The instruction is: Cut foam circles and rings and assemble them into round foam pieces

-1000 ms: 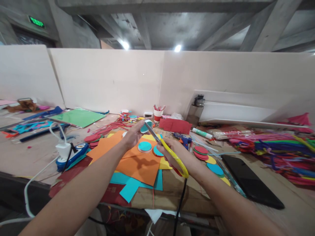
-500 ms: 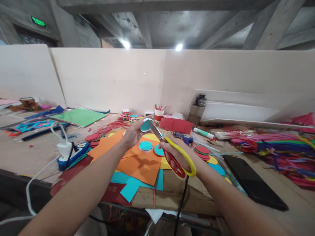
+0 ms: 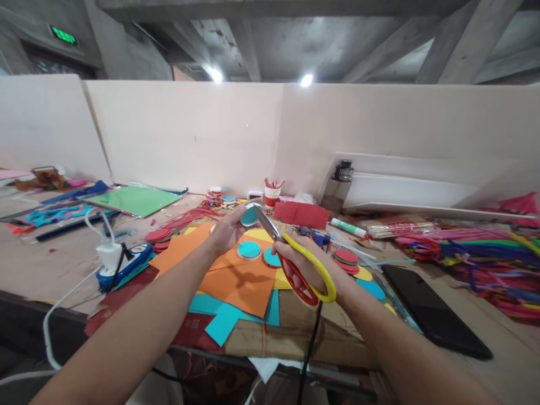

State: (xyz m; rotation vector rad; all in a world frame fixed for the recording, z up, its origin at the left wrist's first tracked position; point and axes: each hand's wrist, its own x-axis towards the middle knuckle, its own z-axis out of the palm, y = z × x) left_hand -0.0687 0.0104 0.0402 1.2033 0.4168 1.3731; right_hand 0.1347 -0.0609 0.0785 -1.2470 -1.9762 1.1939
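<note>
My left hand [image 3: 228, 229] is closed on a small round disc [image 3: 250, 216] with a turquoise face and a white rim, held above the table. My right hand [image 3: 301, 260] grips scissors [image 3: 318, 267] with one yellow and one red handle loop. The blades reach up and left, their tips at the disc's right edge. Below lie orange sheets [image 3: 240, 284]. On them rest a turquoise disc with a white edge [image 3: 248, 250] and a turquoise disc with a red edge [image 3: 272, 257], partly hidden by my right hand.
Turquoise paper strips [image 3: 221, 323] lie at the front edge. A black phone [image 3: 436, 312] is at right, near bundled pipe cleaners [image 3: 468, 253]. Red circles [image 3: 346, 261] are stacked beside a glue gun [image 3: 316, 236]. A power strip [image 3: 126, 267] sits left. A paper cup [image 3: 272, 194] and bottle [image 3: 337, 185] stand behind.
Almost nothing differs. The view has shifted very slightly, while both hands, the disc and the scissors keep nearly the same positions.
</note>
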